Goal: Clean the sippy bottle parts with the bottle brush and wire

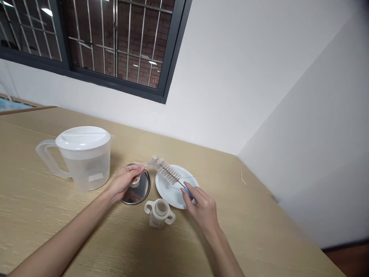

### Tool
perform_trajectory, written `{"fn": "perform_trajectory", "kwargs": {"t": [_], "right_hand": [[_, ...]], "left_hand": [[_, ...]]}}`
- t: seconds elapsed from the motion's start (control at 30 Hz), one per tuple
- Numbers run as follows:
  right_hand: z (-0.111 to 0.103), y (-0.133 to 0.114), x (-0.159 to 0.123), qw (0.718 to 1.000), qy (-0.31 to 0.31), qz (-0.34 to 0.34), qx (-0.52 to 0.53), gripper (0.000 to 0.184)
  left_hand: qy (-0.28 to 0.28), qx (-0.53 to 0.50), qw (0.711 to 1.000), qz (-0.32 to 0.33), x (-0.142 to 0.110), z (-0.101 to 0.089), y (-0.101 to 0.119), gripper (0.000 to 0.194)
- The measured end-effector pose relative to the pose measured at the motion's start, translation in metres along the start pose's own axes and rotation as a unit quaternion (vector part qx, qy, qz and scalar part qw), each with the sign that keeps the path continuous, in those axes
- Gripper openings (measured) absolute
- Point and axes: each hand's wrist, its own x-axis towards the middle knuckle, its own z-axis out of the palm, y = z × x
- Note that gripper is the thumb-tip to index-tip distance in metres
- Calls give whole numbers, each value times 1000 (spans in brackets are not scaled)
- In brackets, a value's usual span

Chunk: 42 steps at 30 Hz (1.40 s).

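My right hand point(202, 204) is closed round the blue handle of a bottle brush point(170, 173), whose white bristles point up and left over the white plate point(179, 202). At the brush's tip, the fingers of my left hand point(127, 179) are pinched together. Something small and translucent shows there, too indistinct to name. Below both hands stands an uncapped baby bottle point(157, 219) with two side handles, upright on the table. Under my left hand lies a round shiny metal tray point(142, 194), carrying a pale ring-shaped piece point(135, 183) partly hidden by the fingers.
A translucent lidded pitcher point(86, 165) stands to the left, its handle facing left. Thin wire-like pieces lie on the plate. A small pale strip point(243, 178) rests on the wooden table point(245, 231) at right. White walls and a barred window point(115, 42) rise behind.
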Motion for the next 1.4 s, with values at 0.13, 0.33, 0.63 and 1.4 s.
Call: {"fn": "perform_trajectory", "kwargs": {"t": [0.13,0.33,0.63,1.4], "right_hand": [[0,5,0,1000,19,13,-18,24],[-4,-2,2,1000,19,-8,20,26],[-3,2,2,999,29,10,-28,23],[-3,2,1,1000,-13,-7,-16,25]], "left_hand": [[-4,16,1000,6,3,-4,-5,41],[5,28,999,19,3,-4,-8,48],[20,45,998,31,-1,-4,-5,52],[87,368,891,250,-5,-2,-3,29]]}}
